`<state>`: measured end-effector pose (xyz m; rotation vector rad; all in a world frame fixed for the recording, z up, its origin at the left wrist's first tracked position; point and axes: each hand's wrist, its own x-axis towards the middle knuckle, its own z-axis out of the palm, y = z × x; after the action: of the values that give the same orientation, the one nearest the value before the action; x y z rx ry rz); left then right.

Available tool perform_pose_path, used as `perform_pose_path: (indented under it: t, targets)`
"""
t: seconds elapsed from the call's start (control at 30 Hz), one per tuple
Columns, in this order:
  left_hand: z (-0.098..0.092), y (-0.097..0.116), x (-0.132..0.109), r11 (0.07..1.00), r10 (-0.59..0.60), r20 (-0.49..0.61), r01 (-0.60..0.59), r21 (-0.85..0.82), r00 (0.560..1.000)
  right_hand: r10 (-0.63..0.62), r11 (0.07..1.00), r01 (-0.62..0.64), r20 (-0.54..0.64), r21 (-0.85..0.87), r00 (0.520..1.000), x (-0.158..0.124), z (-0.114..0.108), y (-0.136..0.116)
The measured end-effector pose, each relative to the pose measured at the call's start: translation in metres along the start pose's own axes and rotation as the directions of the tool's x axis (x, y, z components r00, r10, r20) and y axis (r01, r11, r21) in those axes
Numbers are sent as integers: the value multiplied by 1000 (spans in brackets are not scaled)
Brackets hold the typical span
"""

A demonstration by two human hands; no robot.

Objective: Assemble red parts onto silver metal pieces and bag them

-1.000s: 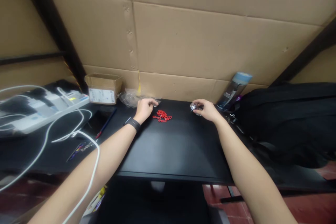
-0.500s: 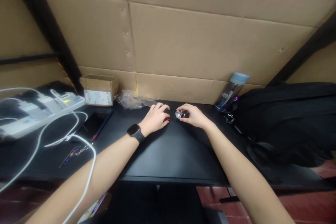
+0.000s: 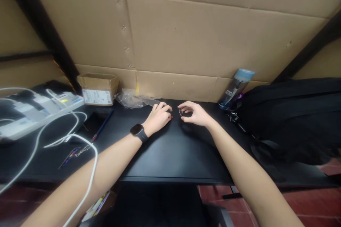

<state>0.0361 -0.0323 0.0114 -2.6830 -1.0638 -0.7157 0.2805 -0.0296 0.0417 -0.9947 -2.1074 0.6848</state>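
Note:
My left hand [image 3: 159, 117], with a black watch on the wrist, lies curled over a red string of beads [image 3: 171, 117] on the black table [image 3: 170, 156]; only a speck of red shows past the fingertips. My right hand [image 3: 192, 113] is close beside it, fingers pinched round a small shiny silver object [image 3: 181, 113] that is mostly hidden. The two hands are nearly touching at the back middle of the table.
A crumpled clear plastic bag [image 3: 134, 99] and a small cardboard box [image 3: 98, 88] sit at the back left. A phone, a pen [image 3: 102, 126], white cables [image 3: 66, 138] and a power strip [image 3: 37, 110] lie left. A blue bottle [image 3: 236, 88] and black backpack [image 3: 290, 120] stand right.
My right hand carried the silver object leftward to meet my left hand. My left hand moved right from the plastic bag and covered the red beads.

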Motion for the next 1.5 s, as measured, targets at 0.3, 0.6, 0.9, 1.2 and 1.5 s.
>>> perform_pose_path:
  t: [0.3, 0.6, 0.9, 1.2, 1.5]
  targets:
    - [-3, -5, 2, 995, -75, -64, 70, -71, 995, 155, 832, -165, 64, 530, 986, -1, 6, -7]
    - [-5, -13, -3, 996, 5, 50, -1, -87, 999, 161, 774, -157, 50, 614, 986, 0, 5, -9]
    - [-4, -7, -3, 991, 78, 58, -71, -114, 995, 184, 782, -182, 59, 596, 981, 1, 2, -6]
    - [-11, -6, 2, 965, -114, -18, 106, -239, 993, 169, 803, -167, 50, 572, 984, 1, 2, -5]
    - [-30, 5, 4, 829, -258, -171, 127, -544, 951, 162, 788, -179, 82, 588, 983, 1, 13, -7]
